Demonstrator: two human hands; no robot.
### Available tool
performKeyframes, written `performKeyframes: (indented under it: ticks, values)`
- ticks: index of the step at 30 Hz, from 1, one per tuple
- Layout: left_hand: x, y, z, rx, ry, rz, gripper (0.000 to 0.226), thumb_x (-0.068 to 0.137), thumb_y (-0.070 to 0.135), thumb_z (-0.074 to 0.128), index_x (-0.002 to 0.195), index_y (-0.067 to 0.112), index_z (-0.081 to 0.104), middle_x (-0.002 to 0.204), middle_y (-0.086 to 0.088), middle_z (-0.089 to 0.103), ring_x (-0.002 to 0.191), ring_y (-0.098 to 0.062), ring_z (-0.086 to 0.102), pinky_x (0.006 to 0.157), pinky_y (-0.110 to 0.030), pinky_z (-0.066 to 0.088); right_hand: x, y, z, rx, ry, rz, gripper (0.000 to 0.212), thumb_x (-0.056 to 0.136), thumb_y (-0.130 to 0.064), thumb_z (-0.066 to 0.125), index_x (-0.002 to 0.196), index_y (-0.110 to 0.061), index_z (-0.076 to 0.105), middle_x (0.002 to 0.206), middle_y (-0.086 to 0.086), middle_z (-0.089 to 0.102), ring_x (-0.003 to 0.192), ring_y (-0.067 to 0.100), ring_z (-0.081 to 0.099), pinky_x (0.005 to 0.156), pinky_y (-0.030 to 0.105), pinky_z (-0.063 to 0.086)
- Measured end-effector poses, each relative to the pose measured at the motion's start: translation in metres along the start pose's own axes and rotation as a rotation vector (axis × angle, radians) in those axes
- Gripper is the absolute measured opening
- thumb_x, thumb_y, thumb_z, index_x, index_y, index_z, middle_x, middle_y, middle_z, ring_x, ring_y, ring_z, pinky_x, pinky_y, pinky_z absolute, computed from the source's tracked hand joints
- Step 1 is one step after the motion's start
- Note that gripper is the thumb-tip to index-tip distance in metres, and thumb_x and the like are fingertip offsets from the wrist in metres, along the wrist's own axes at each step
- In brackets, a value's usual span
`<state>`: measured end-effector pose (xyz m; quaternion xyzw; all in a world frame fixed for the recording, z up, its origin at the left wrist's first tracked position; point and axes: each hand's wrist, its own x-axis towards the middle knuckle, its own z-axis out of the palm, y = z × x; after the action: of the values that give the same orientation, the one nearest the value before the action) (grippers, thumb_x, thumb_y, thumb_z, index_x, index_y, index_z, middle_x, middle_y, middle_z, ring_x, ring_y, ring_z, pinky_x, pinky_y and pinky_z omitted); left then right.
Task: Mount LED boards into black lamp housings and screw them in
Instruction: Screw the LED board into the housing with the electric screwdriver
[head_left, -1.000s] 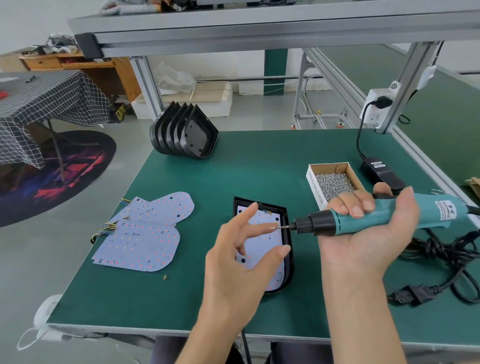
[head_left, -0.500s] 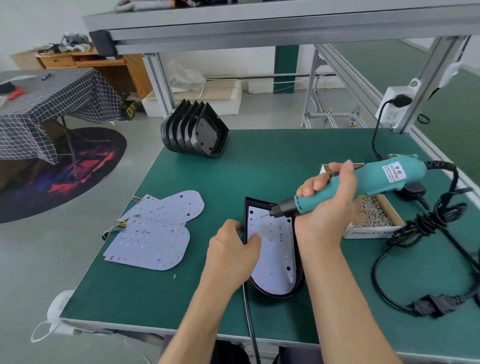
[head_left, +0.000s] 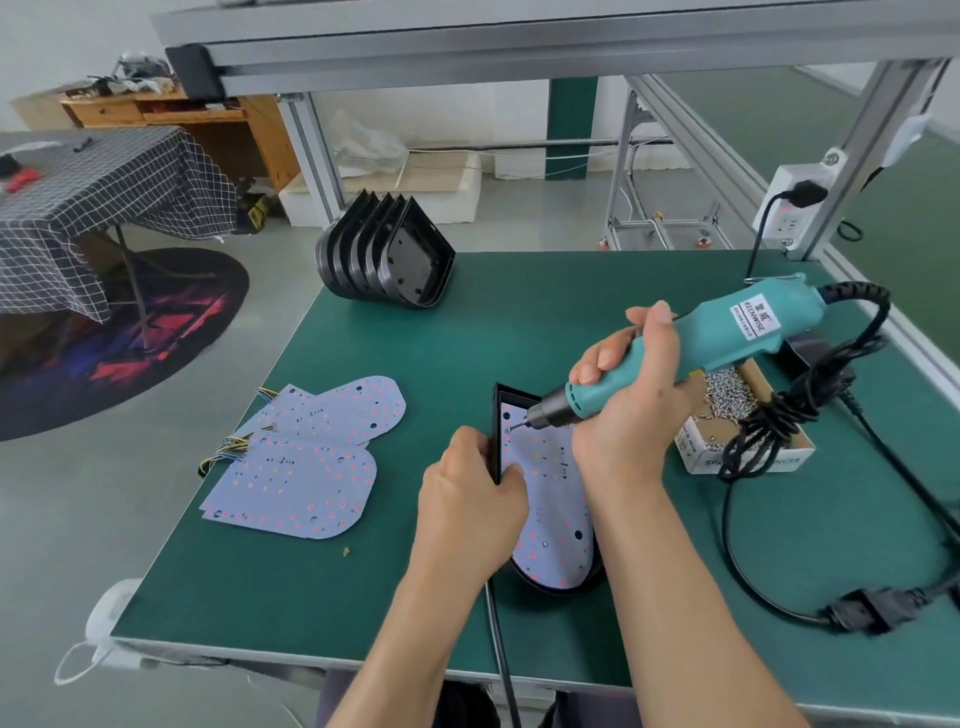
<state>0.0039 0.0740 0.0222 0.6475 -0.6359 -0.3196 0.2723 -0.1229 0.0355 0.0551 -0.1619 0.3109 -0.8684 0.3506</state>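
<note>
A black lamp housing (head_left: 496, 415) lies on the green table with a white LED board (head_left: 553, 525) seated inside it. My left hand (head_left: 470, 506) grips the housing's left rim, thumb over the board's edge. My right hand (head_left: 631, 395) holds a teal electric screwdriver (head_left: 727, 332), tilted down to the left. Its bit touches the board near the far left corner. Whether a screw sits under the bit is too small to tell.
Loose LED boards (head_left: 311, 457) with coloured wires lie at the left. A stack of black housings (head_left: 387, 260) stands at the table's back. A cardboard box of screws (head_left: 737, 415) sits right of my hand, under the coiled black cable (head_left: 789, 410). The frame post (head_left: 852, 140) carries a socket.
My left hand dropped from beside the bit onto the housing's rim. My right hand tipped the screwdriver down until its bit met the board's far left corner.
</note>
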Motion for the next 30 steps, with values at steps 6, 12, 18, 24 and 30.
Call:
performKeyframes:
  ticks: [6,12,18,24,30]
  values:
    - [-0.004,0.001,0.002,-0.001,0.036,0.016,0.017,0.095,0.024,0.063,0.09,0.02,0.048,0.072,0.007,0.052,0.067,-0.008,0.049,0.053,-0.021,0.03,0.0,-0.001,0.002,-0.002,-0.018,-0.012,0.02,0.096,-0.027,0.063,0.093,-0.009,0.057,0.056,0.003,0.045,0.045,0.02,0.041,0.05,0.028,0.037]
    - [-0.007,0.004,0.003,0.029,0.065,0.012,0.018,0.094,0.025,0.06,0.085,0.022,0.044,0.072,0.004,0.054,0.068,-0.013,0.05,0.054,-0.027,0.031,-0.003,-0.003,0.006,-0.013,-0.044,-0.034,0.023,0.09,-0.032,0.068,0.087,-0.011,0.059,0.055,0.004,0.046,0.042,0.021,0.042,0.049,0.028,0.037]
    - [-0.011,0.008,0.004,0.061,0.094,0.009,0.021,0.095,0.027,0.06,0.085,0.025,0.041,0.076,0.005,0.056,0.071,-0.009,0.05,0.056,-0.025,0.032,-0.006,-0.007,0.009,-0.069,-0.078,-0.073,0.028,0.087,-0.035,0.068,0.083,-0.012,0.053,0.054,0.005,0.045,0.042,0.023,0.043,0.051,0.03,0.037]
    - [-0.013,0.01,0.003,0.06,0.109,0.011,0.02,0.096,0.028,0.061,0.088,0.023,0.043,0.076,0.006,0.054,0.07,-0.007,0.049,0.056,-0.026,0.031,-0.008,-0.008,0.009,-0.103,-0.075,-0.081,0.03,0.089,-0.035,0.067,0.075,-0.016,0.049,0.053,0.004,0.043,0.042,0.024,0.043,0.052,0.032,0.036]
    - [-0.013,0.011,0.003,0.055,0.115,0.015,0.018,0.095,0.027,0.061,0.089,0.021,0.045,0.075,0.004,0.056,0.072,-0.011,0.051,0.06,-0.036,0.034,-0.009,-0.008,0.01,-0.106,-0.082,-0.081,0.025,0.088,-0.034,0.068,0.072,-0.021,0.055,0.054,0.004,0.043,0.042,0.024,0.043,0.051,0.031,0.037]
